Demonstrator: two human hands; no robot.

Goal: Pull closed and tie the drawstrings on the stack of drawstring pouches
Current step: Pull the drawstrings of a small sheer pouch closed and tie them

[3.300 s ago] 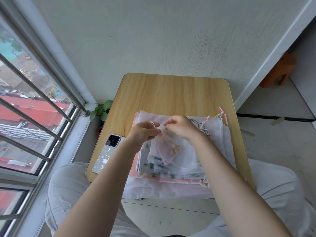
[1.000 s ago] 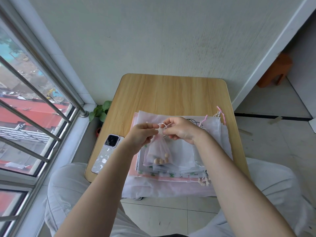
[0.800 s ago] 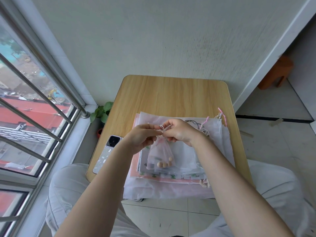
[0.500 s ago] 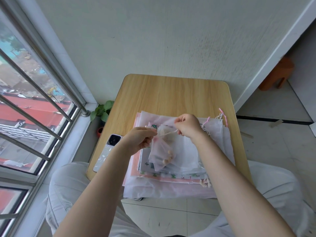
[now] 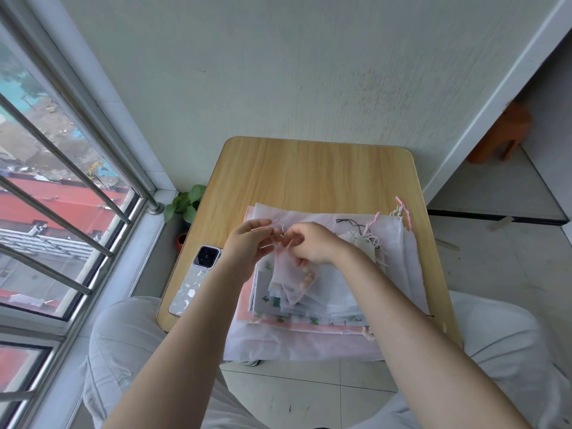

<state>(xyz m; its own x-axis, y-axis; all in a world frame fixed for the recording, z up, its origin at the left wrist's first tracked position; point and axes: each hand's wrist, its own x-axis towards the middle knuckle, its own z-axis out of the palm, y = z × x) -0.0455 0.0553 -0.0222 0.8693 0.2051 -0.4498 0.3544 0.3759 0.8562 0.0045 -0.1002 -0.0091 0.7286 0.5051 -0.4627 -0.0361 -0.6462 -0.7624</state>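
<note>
A small sheer pink pouch [image 5: 289, 278] with several tan beads inside hangs from my fingers above a stack of flat drawstring pouches [image 5: 334, 292] on a small wooden table [image 5: 309, 171]. My left hand [image 5: 250, 243] pinches a thin white drawstring at the pouch's gathered neck. My right hand [image 5: 312, 243] pinches the string from the other side, fingertips almost touching the left's. The neck itself is mostly hidden behind my fingers. Loose pink, white and black cords [image 5: 371, 230] lie on the stack's far right corner.
A phone [image 5: 196, 278] in a patterned case lies on the table's left edge beside the stack. A window with metal bars [image 5: 62, 181] runs along the left, a small green plant [image 5: 185, 202] sits at its sill, and an orange stool [image 5: 501, 134] stands far right.
My right hand, which had drawn the string out to the right half a second ago, has come back in beside my left hand at the pouch's neck.
</note>
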